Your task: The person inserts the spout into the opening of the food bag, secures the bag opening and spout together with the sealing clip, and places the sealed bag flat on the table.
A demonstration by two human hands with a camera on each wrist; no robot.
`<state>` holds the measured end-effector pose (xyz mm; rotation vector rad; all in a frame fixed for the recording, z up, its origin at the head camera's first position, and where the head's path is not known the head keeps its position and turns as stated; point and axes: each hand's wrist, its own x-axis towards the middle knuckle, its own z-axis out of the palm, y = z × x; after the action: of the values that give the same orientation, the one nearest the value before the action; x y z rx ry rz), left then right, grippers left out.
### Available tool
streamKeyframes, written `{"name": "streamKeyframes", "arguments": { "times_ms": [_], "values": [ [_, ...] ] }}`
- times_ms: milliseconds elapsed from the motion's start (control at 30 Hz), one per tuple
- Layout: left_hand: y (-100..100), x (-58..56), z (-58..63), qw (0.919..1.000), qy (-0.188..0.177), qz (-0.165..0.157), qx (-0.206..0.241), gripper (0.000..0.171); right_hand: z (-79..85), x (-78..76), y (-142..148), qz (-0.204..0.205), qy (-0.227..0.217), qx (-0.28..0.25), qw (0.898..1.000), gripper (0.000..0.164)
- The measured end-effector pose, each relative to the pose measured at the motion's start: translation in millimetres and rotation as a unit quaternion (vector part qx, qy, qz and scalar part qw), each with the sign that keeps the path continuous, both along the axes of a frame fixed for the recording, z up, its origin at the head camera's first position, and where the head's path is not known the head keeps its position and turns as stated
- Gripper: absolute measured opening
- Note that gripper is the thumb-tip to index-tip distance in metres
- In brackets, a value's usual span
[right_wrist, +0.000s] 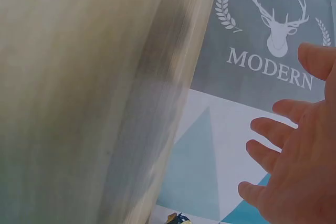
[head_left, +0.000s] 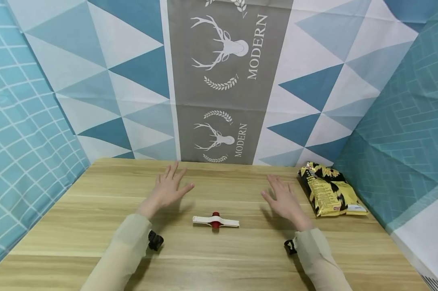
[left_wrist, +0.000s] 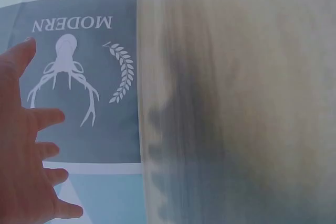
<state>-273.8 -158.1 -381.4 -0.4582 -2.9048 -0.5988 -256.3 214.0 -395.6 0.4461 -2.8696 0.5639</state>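
Note:
A slim white band-like object with a small red middle piece (head_left: 215, 220) lies crosswise on the wooden table, between the two hands and a little nearer to the wearer. My left hand (head_left: 167, 191) is held above the table to its left, fingers spread and thumb out, with nothing in it. On the other side, my right hand (head_left: 282, 199) hovers with its fingers apart, also holding nothing. Both wrist views show spread fingers, the left hand (left_wrist: 23, 150) and the right hand (right_wrist: 302, 145), over the table with shadows below.
A yellow and black snack bag (head_left: 328, 192) lies at the table's back right, beyond the right hand. Behind the wooden table (head_left: 219, 262) hangs a patterned cloth (head_left: 226, 93) with deer heads. Blue tiled-pattern cloth (head_left: 19, 121) stands along the left side, teal cloth (head_left: 404, 133) on the right.

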Motion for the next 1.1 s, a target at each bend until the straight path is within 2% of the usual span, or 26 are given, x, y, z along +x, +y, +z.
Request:
{"name": "streamKeyframes", "arguments": {
  "times_ms": [300,533,767,1100],
  "values": [
    [2,8.2,-2.7,0.9999,-0.001,-0.011,-0.013,0.074,1.0,4.4,-2,0.005,0.013,0.021,1.0,0.053],
    [4,13.2,-0.9,0.9995,0.002,-0.014,-0.029,0.072,3.3,8.8,-6,0.012,-0.002,0.024,1.0,0.058],
    [8,16.7,-3.1,0.999,0.006,-0.019,-0.04,0.073,4.9,11.0,-14,0.019,-0.014,0.015,1.0,0.056],
    [11,21.1,-4.9,0.9991,0.008,-0.026,-0.034,0.069,7.3,16.4,-17,0.037,-0.003,0.016,0.999,0.052]
  ]
}}
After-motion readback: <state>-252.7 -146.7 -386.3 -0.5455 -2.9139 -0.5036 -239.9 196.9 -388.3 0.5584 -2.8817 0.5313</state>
